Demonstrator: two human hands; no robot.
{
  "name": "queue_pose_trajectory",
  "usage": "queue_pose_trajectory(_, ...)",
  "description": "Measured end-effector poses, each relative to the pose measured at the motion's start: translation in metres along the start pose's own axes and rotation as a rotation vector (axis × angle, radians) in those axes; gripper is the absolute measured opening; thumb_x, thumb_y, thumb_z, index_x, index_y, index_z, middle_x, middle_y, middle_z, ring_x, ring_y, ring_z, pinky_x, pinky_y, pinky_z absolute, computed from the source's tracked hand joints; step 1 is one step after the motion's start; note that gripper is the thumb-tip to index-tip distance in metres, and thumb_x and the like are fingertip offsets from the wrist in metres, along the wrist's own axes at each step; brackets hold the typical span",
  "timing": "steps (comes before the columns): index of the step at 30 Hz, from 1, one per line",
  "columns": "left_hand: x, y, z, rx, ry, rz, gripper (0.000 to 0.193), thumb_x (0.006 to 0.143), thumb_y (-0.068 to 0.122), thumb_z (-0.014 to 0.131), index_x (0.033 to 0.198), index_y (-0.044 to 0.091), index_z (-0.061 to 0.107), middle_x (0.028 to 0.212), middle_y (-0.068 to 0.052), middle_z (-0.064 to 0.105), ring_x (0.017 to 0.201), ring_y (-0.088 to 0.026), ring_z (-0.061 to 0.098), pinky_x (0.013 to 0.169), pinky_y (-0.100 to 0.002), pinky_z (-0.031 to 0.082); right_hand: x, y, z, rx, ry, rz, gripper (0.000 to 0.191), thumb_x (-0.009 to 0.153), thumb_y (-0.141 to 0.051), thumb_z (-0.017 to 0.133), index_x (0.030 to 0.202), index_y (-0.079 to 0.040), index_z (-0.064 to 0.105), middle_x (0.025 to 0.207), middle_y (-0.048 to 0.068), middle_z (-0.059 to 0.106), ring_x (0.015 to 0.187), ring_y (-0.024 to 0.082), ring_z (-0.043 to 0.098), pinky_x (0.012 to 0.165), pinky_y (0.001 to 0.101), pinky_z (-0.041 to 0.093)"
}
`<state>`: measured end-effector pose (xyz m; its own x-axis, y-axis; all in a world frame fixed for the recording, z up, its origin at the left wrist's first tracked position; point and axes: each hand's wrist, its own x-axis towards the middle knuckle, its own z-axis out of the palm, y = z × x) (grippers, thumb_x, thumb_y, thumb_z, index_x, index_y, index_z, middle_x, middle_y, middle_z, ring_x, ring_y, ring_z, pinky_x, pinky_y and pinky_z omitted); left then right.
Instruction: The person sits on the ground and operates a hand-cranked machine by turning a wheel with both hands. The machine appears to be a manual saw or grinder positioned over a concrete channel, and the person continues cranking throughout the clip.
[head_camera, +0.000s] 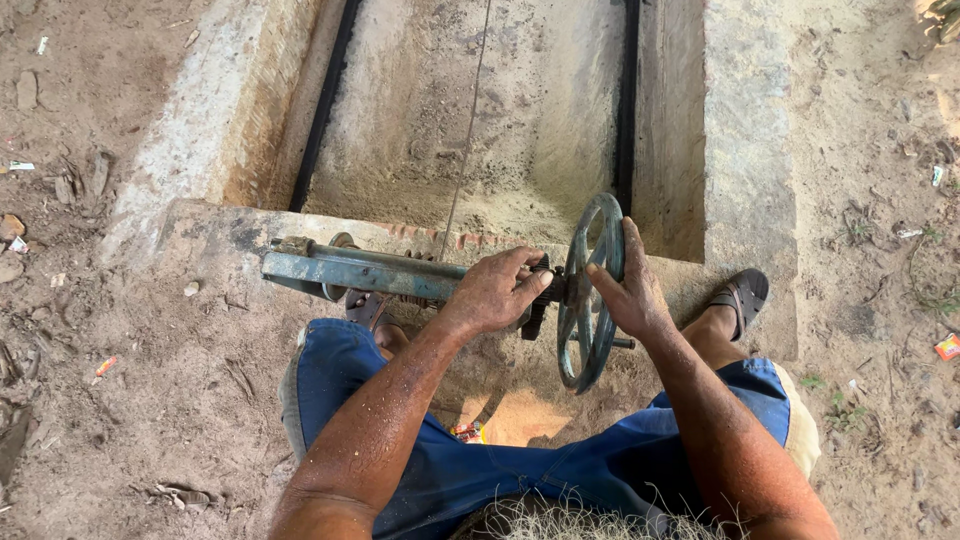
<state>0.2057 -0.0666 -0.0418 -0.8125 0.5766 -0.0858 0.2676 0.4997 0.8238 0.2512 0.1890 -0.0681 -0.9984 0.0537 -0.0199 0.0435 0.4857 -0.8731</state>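
A worn blue-green metal handwheel (590, 290) stands on edge at the end of a horizontal steel bar (350, 270) that lies across a low concrete wall. My right hand (625, 285) grips the wheel's rim from the right side. On the bar and the black hub just left of the wheel rests my left hand (495, 290), fingers curled over them. Below both forearms are my legs in blue shorts, with brown sandals on my feet.
Beyond the wall lies a sunken concrete trench (480, 120) with a sandy floor, black strips along both sides and a thin cord down the middle. Packed dirt with stones and small litter (947, 347) spreads left and right.
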Motion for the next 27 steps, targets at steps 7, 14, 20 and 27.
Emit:
queue_pose_trajectory(7, -0.002, 0.003, 0.003, 0.004, -0.031, -0.032, 0.062, 0.101, 0.051, 0.054, 0.143, 0.005, 0.055, 0.130, -0.019, 0.067, 0.116, -0.029, 0.069, 0.096, -0.049, 0.057, 0.000, -0.005, -0.001, -0.023, -0.012, 0.067, 0.094, 0.100, -0.038, 0.060, 0.164, 0.000, 0.004, 0.140, 0.034, 0.051, 0.113, 0.034, 0.066, 0.096, 0.0488, 0.055)
queue_pose_trajectory(14, -0.001, 0.002, 0.009, 0.021, -0.057, -0.038, 0.063, 0.101, 0.050, 0.055, 0.144, 0.005, 0.053, 0.126, -0.020, 0.068, 0.115, -0.030, 0.070, 0.096, -0.049, 0.057, -0.002, -0.010, -0.002, -0.023, -0.007, 0.074, 0.094, 0.099, -0.040, 0.060, 0.165, -0.001, 0.006, 0.131, 0.032, 0.058, 0.110, 0.034, 0.067, 0.093, 0.0480, 0.056)
queue_pose_trajectory(20, -0.001, 0.001, 0.012, 0.025, -0.082, -0.027, 0.061, 0.102, 0.049, 0.054, 0.144, 0.006, 0.053, 0.123, -0.019, 0.071, 0.113, -0.029, 0.071, 0.096, -0.050, 0.057, -0.002, -0.008, -0.003, -0.020, 0.002, 0.068, 0.094, 0.099, -0.040, 0.063, 0.165, -0.002, 0.007, 0.133, 0.029, 0.058, 0.114, 0.033, 0.065, 0.096, 0.0462, 0.054)
queue_pose_trajectory(27, -0.004, 0.009, 0.010, -0.003, -0.115, -0.080, 0.060, 0.101, 0.049, 0.054, 0.145, 0.008, 0.053, 0.118, -0.018, 0.072, 0.110, -0.028, 0.072, 0.094, -0.048, 0.058, -0.001, 0.001, 0.000, 0.030, 0.003, 0.078, 0.094, 0.098, -0.035, 0.063, 0.166, -0.003, 0.006, 0.134, 0.029, 0.056, 0.111, 0.032, 0.063, 0.094, 0.0457, 0.054)
